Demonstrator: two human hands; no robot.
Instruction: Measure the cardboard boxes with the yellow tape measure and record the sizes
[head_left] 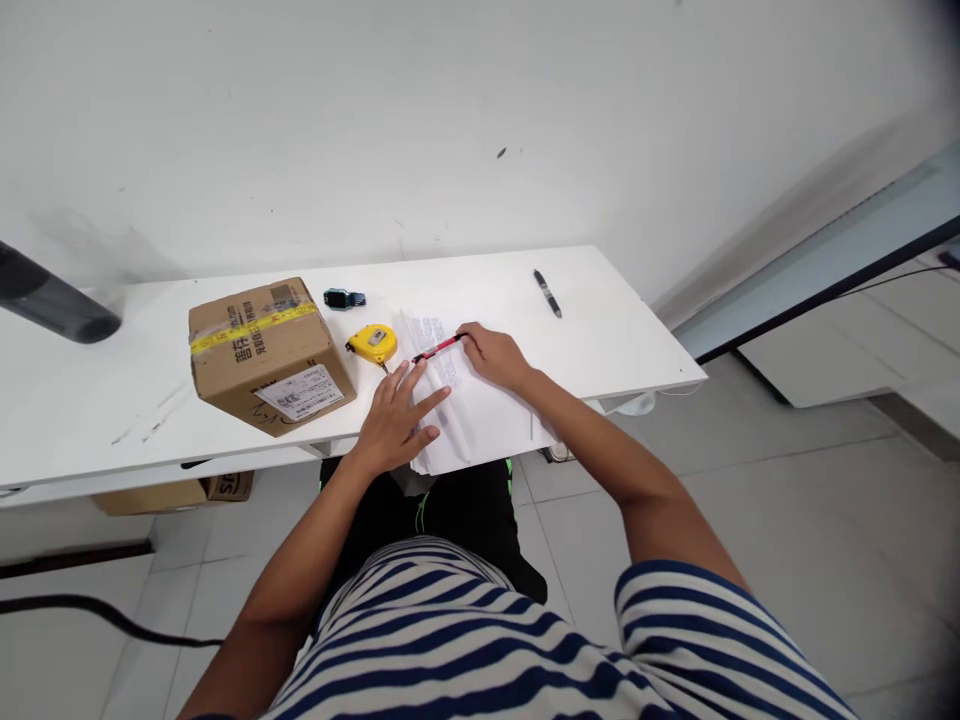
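Observation:
Sheets of white paper [489,425] with handwriting near the top lie at the front of the white table. My right hand [495,355] is closed around one end of a red pen with black ends [439,348], which lies slanted over the paper's upper part. My left hand [396,418], its fingers spread, rests at the paper's left edge, with a fingertip close to the pen's other end. Whether that fingertip touches the pen I cannot tell. Just beyond the left hand sits a yellow tape measure [373,343].
Left of the paper stands a taped cardboard box [262,350], with a dark watch [344,299] behind it. A black pen [547,293] lies at the back right of the white table [622,340]. A dark cylinder [56,295] is at far left.

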